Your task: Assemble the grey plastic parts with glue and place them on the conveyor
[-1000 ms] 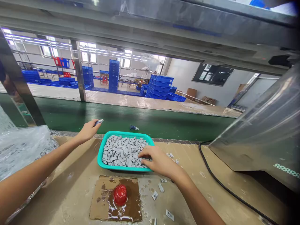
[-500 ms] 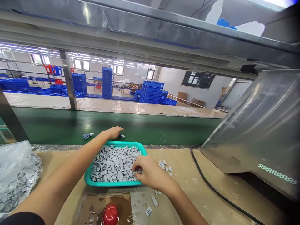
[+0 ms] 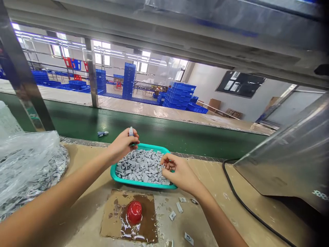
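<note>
Brown work surface (image 3: 213, 171) fills the near part of the scene. On it, at the near side, lies a piece of cardboard (image 3: 109, 226), wet and dark on its right part, with a shiny red rounded object (image 3: 134, 212) on it. To the right of this are several loose grey pieces (image 3: 172, 215), lying apart from each other.

Farther, a green basket (image 3: 144, 185) is filled with many small grey parts (image 3: 137, 166). Right hand (image 3: 174, 171) is at the right end of the basket, its fingers bent toward the thumb (whether they pinch a part, I cannot tell). Left hand (image 3: 128, 140) is above the far left part of the basket, and its fingers are closed around a small pale-tipped item (image 3: 131, 131). A clear plastic bag (image 3: 36, 164) lies at the left, and a black cable (image 3: 241, 201) curves at the right.

Beyond the basket runs a green belt (image 3: 159, 133); one dark blue item with a pale tip (image 3: 102, 133) rests on its left part. Blue crates (image 3: 180, 96) stand stacked at the far side.
</note>
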